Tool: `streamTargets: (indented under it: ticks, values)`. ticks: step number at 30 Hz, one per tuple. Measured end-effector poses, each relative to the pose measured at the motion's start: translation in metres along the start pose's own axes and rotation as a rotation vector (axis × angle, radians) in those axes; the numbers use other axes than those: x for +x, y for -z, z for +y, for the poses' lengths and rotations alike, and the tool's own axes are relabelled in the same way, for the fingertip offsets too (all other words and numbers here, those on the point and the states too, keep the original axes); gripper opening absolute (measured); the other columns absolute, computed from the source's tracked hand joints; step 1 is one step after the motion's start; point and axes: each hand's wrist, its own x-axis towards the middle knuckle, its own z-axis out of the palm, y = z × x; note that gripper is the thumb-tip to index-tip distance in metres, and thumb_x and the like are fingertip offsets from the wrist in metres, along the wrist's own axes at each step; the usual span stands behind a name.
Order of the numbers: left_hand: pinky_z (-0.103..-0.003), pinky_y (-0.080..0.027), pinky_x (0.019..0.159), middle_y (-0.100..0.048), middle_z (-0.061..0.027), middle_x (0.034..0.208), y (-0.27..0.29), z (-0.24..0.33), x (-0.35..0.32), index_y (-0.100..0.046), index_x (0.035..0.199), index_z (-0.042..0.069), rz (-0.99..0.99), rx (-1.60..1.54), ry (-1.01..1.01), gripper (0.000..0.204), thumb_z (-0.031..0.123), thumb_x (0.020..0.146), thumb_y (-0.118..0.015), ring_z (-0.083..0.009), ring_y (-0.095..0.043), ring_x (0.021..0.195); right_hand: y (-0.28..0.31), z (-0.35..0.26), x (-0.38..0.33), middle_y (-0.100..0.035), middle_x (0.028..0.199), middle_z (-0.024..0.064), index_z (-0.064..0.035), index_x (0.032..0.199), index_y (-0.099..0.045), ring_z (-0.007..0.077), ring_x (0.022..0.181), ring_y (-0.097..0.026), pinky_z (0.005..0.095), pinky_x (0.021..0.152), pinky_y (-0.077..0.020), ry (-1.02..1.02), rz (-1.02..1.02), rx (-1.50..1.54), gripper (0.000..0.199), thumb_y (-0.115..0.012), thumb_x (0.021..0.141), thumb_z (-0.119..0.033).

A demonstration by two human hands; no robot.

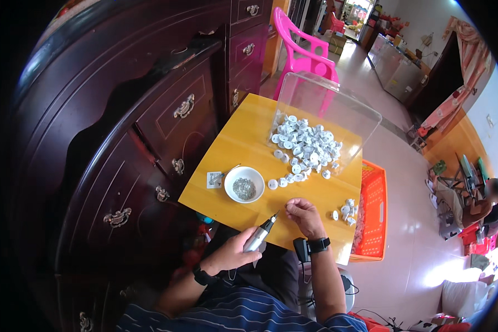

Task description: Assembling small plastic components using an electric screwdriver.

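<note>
Gripping one silver driver (256, 239) with closed left hand (235, 253) at yellow table (221, 152) edge.
Curling right hand (306, 217) near driver's tip, fingertips close, unable to tell whether holding anything; atop, one white bowl (258, 185) of metal bits (243, 188), one clear box (346, 102), two groups of white fittings (314, 157) past counting; around, one orange crate (376, 193), one pink chair (310, 56), dark drawers (163, 116).

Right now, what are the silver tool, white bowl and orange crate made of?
The silver tool in the left hand looks like metal, with a soft shine; its black front could be plastic. The white bowl is smooth, maybe ceramic or plastic; I can't tell which. The orange crate is likely moulded plastic: one bright colour, with rows of holes in its side.
</note>
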Motion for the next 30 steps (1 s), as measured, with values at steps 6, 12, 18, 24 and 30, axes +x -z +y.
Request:
streamTargets:
  ticks: [6, 12, 18, 24, 30]
  values:
    - [-0.026, -0.051, 0.064, -0.060, -0.0037, 0.097, -0.004, 0.006, -0.001, -0.041, 0.149, 0.002, -0.003, -0.003, -0.020, 0.068, 0.011, 0.089, -0.073, -0.0083, -0.059, 0.071, -0.002, -0.004, 0.001, -0.068, 0.093, -0.0001, -0.0061, 0.105, -0.068, 0.0097, 0.081, -0.064, 0.0230, 0.074, -0.0523, -0.036, -0.088, 0.025, 0.011, -0.071, 0.094, -0.007]
    - [-0.026, -0.051, 0.066, -0.062, -0.0046, 0.097, -0.005, 0.006, -0.001, -0.040, 0.148, 0.002, -0.023, 0.026, -0.020, 0.067, 0.011, 0.090, -0.072, -0.0094, -0.060, 0.075, 0.000, -0.004, 0.003, -0.068, 0.093, 0.0005, -0.0065, 0.105, -0.068, 0.0103, 0.080, -0.064, 0.0241, 0.072, -0.0528, -0.028, -0.201, 0.055, 0.013, -0.071, 0.093, -0.005]
    - [-0.027, -0.052, 0.068, -0.063, -0.0052, 0.096, -0.005, 0.011, -0.002, -0.039, 0.149, 0.002, -0.036, 0.046, 0.004, 0.067, 0.010, 0.090, -0.071, -0.0100, -0.061, 0.076, 0.002, -0.005, 0.002, -0.069, 0.093, 0.0009, -0.0061, 0.104, -0.068, 0.0118, 0.079, -0.065, 0.0248, 0.071, -0.0526, -0.028, -0.226, 0.027, 0.012, -0.071, 0.093, -0.004]
    - [-0.033, -0.055, 0.080, -0.066, -0.0094, 0.100, -0.005, 0.012, -0.004, -0.043, 0.144, 0.001, -0.002, 0.041, 0.023, 0.064, 0.013, 0.088, -0.072, -0.0178, -0.069, 0.084, -0.001, -0.003, 0.004, -0.069, 0.092, 0.0008, -0.0061, 0.104, -0.068, 0.0119, 0.079, -0.064, 0.0250, 0.071, -0.0527, -0.058, -0.226, 0.030, 0.012, -0.071, 0.093, -0.004]
    - [-0.034, -0.056, 0.074, -0.066, -0.0095, 0.095, -0.002, 0.003, -0.005, -0.042, 0.143, 0.001, 0.014, 0.122, -0.081, 0.061, 0.009, 0.089, -0.070, -0.0165, -0.070, 0.078, -0.002, -0.010, 0.004, -0.068, 0.092, 0.0002, -0.0058, 0.105, -0.068, 0.0103, 0.080, -0.064, 0.0249, 0.073, -0.0522, -0.022, -0.265, -0.092, 0.013, -0.071, 0.092, -0.003]
